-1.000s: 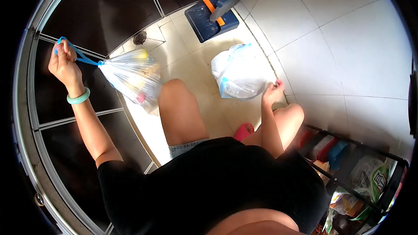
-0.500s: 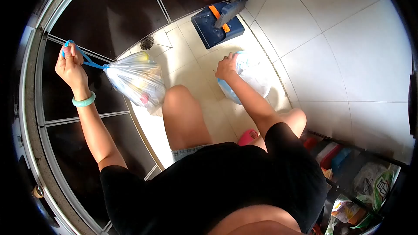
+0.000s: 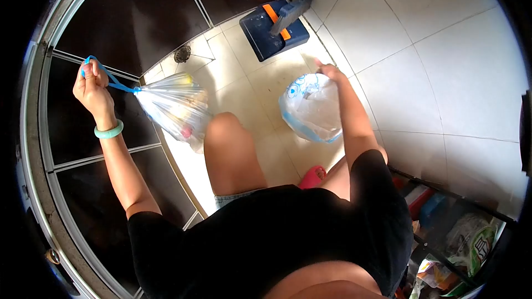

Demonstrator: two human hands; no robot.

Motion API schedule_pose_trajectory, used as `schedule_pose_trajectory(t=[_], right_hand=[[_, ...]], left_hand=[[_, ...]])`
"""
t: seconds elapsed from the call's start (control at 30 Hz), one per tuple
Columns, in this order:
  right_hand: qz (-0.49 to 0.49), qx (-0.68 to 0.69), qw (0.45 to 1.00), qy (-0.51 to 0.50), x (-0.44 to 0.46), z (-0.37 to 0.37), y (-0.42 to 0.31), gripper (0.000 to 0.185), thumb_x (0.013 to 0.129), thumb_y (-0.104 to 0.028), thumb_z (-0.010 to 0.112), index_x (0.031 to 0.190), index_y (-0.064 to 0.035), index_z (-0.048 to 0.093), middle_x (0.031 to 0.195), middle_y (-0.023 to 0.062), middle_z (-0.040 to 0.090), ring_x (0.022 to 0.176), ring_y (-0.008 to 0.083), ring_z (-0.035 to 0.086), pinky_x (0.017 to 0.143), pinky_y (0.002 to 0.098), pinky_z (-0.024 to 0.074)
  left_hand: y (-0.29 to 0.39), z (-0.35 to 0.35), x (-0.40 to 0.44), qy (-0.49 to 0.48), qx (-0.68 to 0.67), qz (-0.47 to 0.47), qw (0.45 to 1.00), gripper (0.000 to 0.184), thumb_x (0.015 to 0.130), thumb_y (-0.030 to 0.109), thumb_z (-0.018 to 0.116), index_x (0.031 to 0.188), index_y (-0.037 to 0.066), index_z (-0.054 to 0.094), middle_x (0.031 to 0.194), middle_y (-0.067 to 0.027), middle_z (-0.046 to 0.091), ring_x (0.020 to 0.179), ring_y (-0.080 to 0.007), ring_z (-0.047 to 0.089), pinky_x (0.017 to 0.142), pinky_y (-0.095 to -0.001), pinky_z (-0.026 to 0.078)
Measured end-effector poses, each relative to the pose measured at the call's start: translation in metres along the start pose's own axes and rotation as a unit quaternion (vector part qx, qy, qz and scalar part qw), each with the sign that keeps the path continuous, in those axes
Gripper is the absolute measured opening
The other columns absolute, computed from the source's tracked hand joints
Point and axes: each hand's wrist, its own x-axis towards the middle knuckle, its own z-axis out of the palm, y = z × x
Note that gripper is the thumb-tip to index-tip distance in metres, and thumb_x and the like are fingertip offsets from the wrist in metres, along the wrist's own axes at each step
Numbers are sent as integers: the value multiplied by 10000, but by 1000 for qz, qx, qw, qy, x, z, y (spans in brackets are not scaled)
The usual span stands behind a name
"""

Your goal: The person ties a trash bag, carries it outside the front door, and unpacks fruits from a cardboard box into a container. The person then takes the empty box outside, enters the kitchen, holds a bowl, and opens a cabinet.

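My left hand (image 3: 91,86), with a pale green bangle at the wrist, is closed on the blue drawstring (image 3: 119,83) of a full translucent rubbish bag (image 3: 176,108). The bag hangs tilted beside my left knee. On the right, a round bin lined with a whitish bag (image 3: 316,111) stands on the floor, its mouth spread and blue patterns along its edge. My right hand (image 3: 330,71) is at the far right part of that rim; its fingers are partly hidden, and what they grip is unclear.
A dark blue dustpan (image 3: 263,33) with an orange strip and a grey brush (image 3: 293,14) lies at the back. A floor drain (image 3: 182,53) is near the dark cabinet doors. White tiled wall stands right; a black rack (image 3: 454,238) with packages is at lower right.
My right hand went from the bin's right side to its left rim, then to the far right rim. The liner now lies open over the bin. My left hand keeps holding the drawstring.
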Motion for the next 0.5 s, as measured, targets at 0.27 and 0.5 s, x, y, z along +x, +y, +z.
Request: schedule_pose_trajectory(t=[0.27,0.5], right_hand=[[-347,-20,872,344,-180,80,-45,279,719,-171,662,946,-43,561,886,148,569,828,320,548,736,386,440],[-257,-73,931,249,-228,198,-27,298,762,-90,563,1054,-50,525,931,105,546,877,277,539,723,352,461]], left_hand=[[-2,-10,-9,1,-45,7,999,303,936,197,415,703,15,481,538,51,305,466,-29,229,436,-209,142],[2,-7,-17,8,-56,23,998,294,928,190,427,706,8,489,534,46,303,465,-36,233,440,-216,154]])
